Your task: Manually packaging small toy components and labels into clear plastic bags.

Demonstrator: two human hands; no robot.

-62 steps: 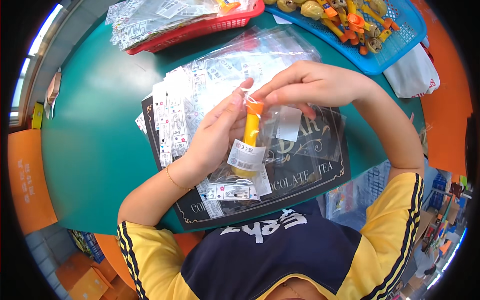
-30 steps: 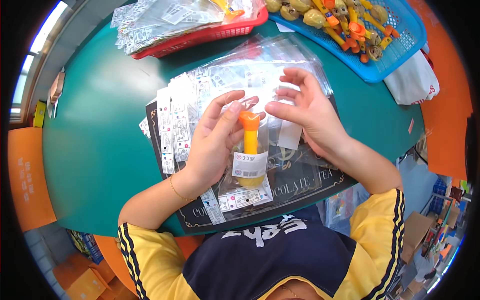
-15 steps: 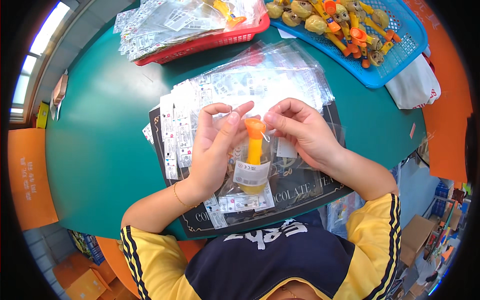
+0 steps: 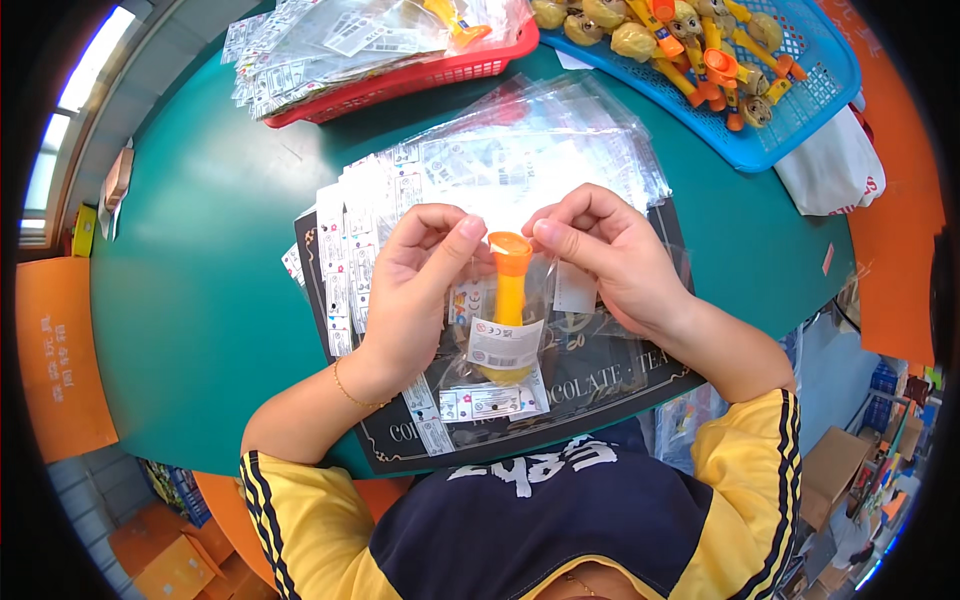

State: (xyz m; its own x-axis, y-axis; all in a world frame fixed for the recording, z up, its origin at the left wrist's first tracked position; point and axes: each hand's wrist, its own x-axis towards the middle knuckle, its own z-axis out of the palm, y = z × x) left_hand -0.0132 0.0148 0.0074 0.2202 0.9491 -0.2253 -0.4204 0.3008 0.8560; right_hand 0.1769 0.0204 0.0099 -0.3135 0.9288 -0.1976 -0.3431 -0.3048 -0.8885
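A toy [image 4: 510, 295] with a yellow stem and an orange, cup-shaped top stands top-up in a clear plastic bag [image 4: 537, 305]. A white label [image 4: 505, 345] lies across its lower part, and the toy's bottom end is partly hidden behind it. On the left of the orange top, my left hand [image 4: 415, 270] is closed, thumb against fingers, at the bag's upper edge. My right hand [image 4: 625, 265] pinches the edge on the other side. Beneath lie a printed strip [image 4: 495, 402] and a black mat [image 4: 620, 390].
Many flat clear bags with printed cards [image 4: 440, 175] are fanned out beyond my hands. A red basket [image 4: 400, 85] of packed bags stands at the back. At the back right, a blue basket [image 4: 745, 150] holds several loose toys. All rest on a green table [image 4: 200, 300].
My left fingers, apart before, have closed to a pinch beside the orange top. The toy's top now tips more toward me, showing its round opening. My right hand has barely moved.
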